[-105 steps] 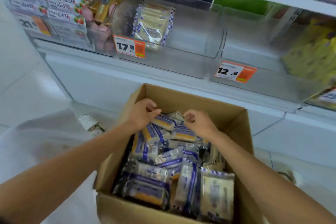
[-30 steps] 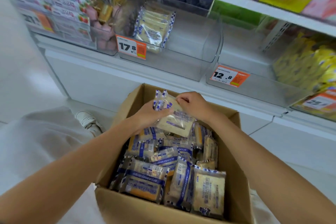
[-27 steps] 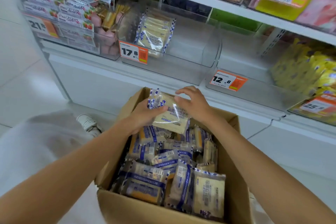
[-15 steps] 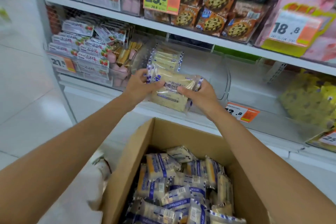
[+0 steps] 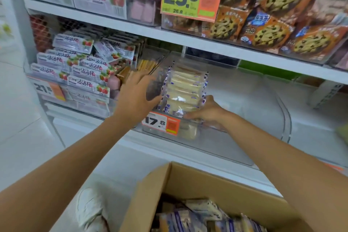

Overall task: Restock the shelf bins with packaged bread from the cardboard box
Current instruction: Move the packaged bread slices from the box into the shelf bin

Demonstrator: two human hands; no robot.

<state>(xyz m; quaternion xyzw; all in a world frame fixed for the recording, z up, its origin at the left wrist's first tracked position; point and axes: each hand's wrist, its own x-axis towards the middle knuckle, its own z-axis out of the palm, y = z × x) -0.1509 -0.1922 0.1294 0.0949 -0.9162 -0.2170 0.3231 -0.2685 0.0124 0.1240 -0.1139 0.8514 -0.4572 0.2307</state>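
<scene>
1 wide-angle view, worn on the head, looks forward and down at the shelf [image 5: 188, 41] from close in front. The bin [image 5: 211, 142] lies mid-frame, near; the box [image 5: 207, 181] cuts in at the bottom edge.

The person is wearing a white sneaker [image 5: 88, 207], showing just left of the cardboard box [image 5: 188, 184]. The left hand [image 5: 134, 96], the right hand [image 5: 207, 111] and both forearms are going bare.

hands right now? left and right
left hand: open, fingers spread beside the bread packs.
right hand: at the front bread pack; grip cannot be told.
</scene>
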